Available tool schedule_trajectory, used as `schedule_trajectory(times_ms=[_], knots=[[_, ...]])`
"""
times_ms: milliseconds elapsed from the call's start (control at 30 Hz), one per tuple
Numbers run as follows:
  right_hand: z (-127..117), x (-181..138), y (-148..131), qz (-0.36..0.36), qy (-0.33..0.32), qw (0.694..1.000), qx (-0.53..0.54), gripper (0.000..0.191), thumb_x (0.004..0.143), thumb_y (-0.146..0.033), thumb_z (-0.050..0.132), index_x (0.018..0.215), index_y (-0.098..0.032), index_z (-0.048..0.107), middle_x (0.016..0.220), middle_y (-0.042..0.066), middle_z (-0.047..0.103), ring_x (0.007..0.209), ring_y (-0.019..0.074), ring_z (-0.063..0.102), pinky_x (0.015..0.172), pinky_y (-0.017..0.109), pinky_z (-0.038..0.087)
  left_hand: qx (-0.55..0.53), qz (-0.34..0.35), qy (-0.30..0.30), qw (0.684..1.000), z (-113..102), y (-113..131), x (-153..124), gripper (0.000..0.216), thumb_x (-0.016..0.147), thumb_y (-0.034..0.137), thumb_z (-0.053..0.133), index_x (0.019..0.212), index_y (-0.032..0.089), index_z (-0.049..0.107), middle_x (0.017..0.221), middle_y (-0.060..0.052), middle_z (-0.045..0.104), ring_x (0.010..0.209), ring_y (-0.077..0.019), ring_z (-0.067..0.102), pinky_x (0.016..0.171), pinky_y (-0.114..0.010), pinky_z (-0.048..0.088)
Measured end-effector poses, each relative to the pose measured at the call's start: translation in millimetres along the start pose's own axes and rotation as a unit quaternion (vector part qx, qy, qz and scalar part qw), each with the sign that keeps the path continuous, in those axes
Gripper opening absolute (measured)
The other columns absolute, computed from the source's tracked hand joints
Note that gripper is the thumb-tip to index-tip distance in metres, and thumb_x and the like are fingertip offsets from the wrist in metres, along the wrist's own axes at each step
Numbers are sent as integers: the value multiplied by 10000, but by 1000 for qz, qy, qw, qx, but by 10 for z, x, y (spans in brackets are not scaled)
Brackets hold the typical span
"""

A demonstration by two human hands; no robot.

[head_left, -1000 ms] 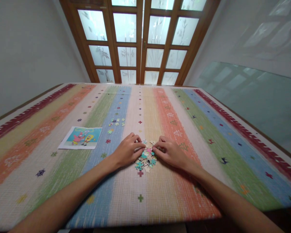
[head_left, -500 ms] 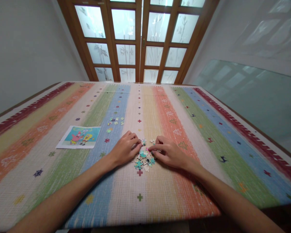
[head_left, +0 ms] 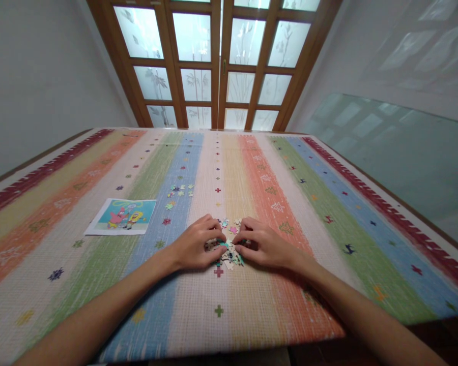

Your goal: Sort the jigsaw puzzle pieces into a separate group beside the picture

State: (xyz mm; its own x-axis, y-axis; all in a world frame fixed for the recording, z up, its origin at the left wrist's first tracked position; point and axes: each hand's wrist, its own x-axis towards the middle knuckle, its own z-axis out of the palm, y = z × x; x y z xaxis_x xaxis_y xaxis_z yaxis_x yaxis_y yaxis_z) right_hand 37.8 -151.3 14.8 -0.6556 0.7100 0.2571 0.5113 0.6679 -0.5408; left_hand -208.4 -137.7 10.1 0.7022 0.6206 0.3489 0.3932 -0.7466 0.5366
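Observation:
A small heap of jigsaw pieces (head_left: 229,252) in teal, pink and cream lies on the striped tablecloth (head_left: 252,305) in front of me. My left hand (head_left: 194,246) rests at the heap's left side with its fingers curled onto the pieces. On the heap's right side my right hand (head_left: 263,246) has its fingers curled in the same way. The fingertips of both nearly meet over the heap and cover part of it. A few more pieces (head_left: 180,192) lie apart, further back on the blue stripe.
A printed cartoon picture (head_left: 122,216) lies flat to the left of the heap. Wooden doors with frosted glass panes (head_left: 217,61) stand behind the table's far edge. The table's near edge runs just below my forearms.
Both hands have closed inward over the heap, so the gap between their fingertips has shrunk and more pieces are covered. The view has shifted slightly.

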Motion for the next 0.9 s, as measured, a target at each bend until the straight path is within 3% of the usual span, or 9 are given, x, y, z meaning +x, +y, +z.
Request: schedule_trajectory(times_ms=[200,467,733,900], knots=[[-3,-5,12,18,10,1000,-3,158,926,-245,600,857,-198,734,836,51,561,793,190,545,720,329,426,-11,-16,-7,1000,-6,-34,-6,153,919,287,641,1024,204,717,951,-74,649,956,-235,555,845,-377,473],[-9,-9,6,7,9,1000,-14,174,940,-221,587,870,-180,741,835,60,570,778,184,543,708,324,422,-83,-35,11,996,-61,-55,10,120,965,285,629,925,228,727,885,-41,708,907,-208,595,840,-367,474],[4,-23,29,2,7,1000,-19,155,943,-207,591,882,-180,732,847,59,569,779,176,545,709,321,423,-122,-138,13,983,-129,-102,3,120,914,267,635,896,211,739,841,-29,737,763,-165,619,759,-323,478],[-7,-13,18,-3,10,1000,-13,156,949,-214,582,882,-185,720,843,55,570,779,174,547,707,320,426,-103,-150,8,983,-205,-104,23,171,927,324,595,902,204,714,855,-42,727,702,-163,581,669,-311,443]])
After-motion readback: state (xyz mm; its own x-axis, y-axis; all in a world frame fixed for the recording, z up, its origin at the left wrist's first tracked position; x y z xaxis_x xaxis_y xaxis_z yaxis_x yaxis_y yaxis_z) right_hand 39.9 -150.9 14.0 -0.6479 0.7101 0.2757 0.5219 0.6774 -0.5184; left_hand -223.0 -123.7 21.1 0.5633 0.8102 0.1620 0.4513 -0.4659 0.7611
